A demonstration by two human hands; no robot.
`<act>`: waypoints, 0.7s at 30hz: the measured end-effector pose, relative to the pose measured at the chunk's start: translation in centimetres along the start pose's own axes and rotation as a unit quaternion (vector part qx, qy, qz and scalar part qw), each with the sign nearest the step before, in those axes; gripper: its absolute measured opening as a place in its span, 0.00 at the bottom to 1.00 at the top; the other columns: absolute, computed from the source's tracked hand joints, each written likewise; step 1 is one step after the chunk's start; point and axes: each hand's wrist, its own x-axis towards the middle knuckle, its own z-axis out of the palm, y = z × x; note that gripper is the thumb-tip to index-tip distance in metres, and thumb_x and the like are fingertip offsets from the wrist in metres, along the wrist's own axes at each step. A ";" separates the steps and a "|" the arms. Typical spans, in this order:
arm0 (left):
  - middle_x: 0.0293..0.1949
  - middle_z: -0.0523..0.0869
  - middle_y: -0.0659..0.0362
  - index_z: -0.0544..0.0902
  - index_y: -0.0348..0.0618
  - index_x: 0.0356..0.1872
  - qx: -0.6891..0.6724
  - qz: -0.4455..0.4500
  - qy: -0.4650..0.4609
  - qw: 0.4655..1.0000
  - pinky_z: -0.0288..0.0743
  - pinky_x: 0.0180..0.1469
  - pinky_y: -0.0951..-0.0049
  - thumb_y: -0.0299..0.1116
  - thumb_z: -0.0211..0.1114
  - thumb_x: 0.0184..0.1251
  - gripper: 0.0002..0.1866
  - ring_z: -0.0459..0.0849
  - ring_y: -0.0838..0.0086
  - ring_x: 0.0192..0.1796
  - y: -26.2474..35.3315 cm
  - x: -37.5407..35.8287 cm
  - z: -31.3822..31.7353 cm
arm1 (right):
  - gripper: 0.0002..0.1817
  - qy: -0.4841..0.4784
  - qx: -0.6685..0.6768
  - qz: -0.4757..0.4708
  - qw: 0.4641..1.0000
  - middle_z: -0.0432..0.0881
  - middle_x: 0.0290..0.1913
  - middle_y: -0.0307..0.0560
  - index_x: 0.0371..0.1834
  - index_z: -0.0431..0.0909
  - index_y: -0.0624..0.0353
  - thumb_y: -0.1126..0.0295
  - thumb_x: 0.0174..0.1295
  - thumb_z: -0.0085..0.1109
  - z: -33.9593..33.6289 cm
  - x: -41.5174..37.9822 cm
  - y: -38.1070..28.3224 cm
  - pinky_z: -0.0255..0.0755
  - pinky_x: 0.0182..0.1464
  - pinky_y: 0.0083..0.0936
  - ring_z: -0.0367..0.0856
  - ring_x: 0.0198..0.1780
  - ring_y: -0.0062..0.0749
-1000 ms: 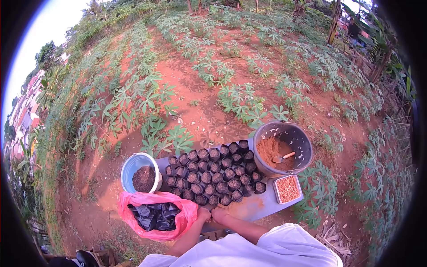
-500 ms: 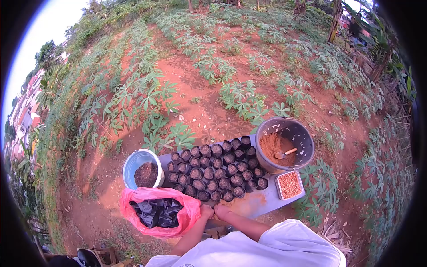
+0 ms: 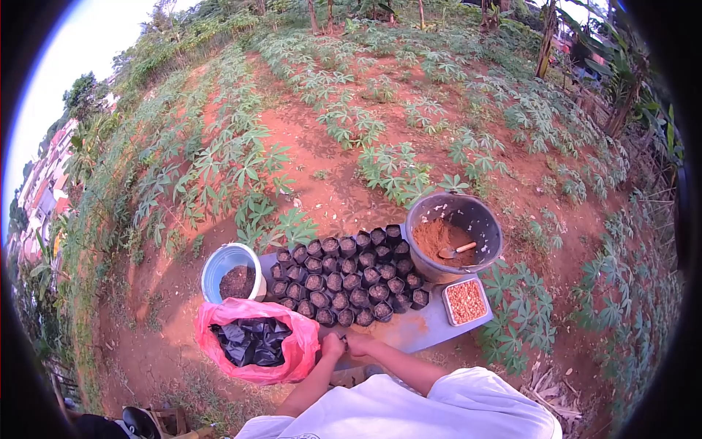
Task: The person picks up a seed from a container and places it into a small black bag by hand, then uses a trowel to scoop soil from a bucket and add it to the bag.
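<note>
My left hand [image 3: 333,345] and my right hand [image 3: 358,344] are close together over the near edge of the grey board. The fingers of both are closed. A small dark bit shows between them, too small to make out. Just beyond stand several black plastic seedling bags [image 3: 358,297] filled with soil, packed in rows. A pink plastic bag [image 3: 301,344] holding folded black plastic bags [image 3: 252,342] is beside my left forearm.
A pale blue bucket [image 3: 212,274] of dark soil stands at left. At right is a large dark bucket [image 3: 491,249] with reddish soil and a trowel [image 3: 459,249]. A white tray holds orange-yellow kernels [image 3: 466,301] on the grey board [image 3: 431,331]. Leafy plants grow beyond.
My hands have drawn slightly back from the seedling bags, and a small dark bit now shows between them. The whole view has shifted a little. Buckets, tray and bags stay in place.
</note>
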 end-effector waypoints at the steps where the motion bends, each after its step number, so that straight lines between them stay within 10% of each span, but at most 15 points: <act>1: 0.34 0.86 0.46 0.84 0.39 0.33 -0.001 0.000 -0.001 1.000 0.77 0.44 0.57 0.33 0.66 0.56 0.09 0.86 0.56 0.39 -0.2 0.0 0.3 | 0.18 0.122 -0.072 -0.018 0.990 0.81 0.48 0.58 0.46 0.77 0.65 0.67 0.53 0.61 -0.2 -0.7 -0.3 0.76 0.49 0.40 0.81 0.49 0.47; 4: 0.34 0.84 0.43 0.82 0.37 0.33 -0.044 0.158 0.098 0.982 0.76 0.45 0.56 0.32 0.66 0.53 0.09 0.84 0.51 0.41 -0.1 0.1 0.2 | 0.18 0.147 -0.139 -0.093 0.975 0.80 0.49 0.57 0.46 0.77 0.64 0.68 0.54 0.60 0.9 1.1 1.1 0.76 0.49 0.38 0.81 0.49 0.46; 10: 0.33 0.83 0.41 0.79 0.35 0.31 -0.046 0.131 0.035 0.990 0.76 0.46 0.56 0.30 0.65 0.52 0.08 0.82 0.47 0.43 -0.6 0.7 -0.5 | 0.18 0.059 -0.181 -0.130 0.973 0.80 0.49 0.57 0.46 0.77 0.64 0.70 0.51 0.61 0.7 3.2 2.2 0.76 0.49 0.38 0.81 0.49 0.48; 15: 0.23 0.85 0.49 0.80 0.36 0.28 -0.046 -0.068 -0.153 0.985 0.81 0.30 0.65 0.26 0.64 0.51 0.05 0.87 0.64 0.26 -2.0 2.0 0.6 | 0.18 0.100 -0.123 -0.105 0.982 0.80 0.46 0.57 0.46 0.74 0.59 0.69 0.51 0.62 1.7 3.6 2.7 0.76 0.48 0.41 0.81 0.47 0.50; 21: 0.21 0.84 0.52 0.78 0.36 0.25 -0.066 -0.035 -0.096 0.993 0.81 0.24 0.69 0.21 0.61 0.53 0.01 0.85 0.69 0.20 -3.3 2.5 3.1 | 0.17 0.146 -0.058 -0.104 0.982 0.79 0.46 0.59 0.47 0.72 0.60 0.71 0.52 0.58 2.6 3.4 3.1 0.74 0.50 0.42 0.80 0.48 0.53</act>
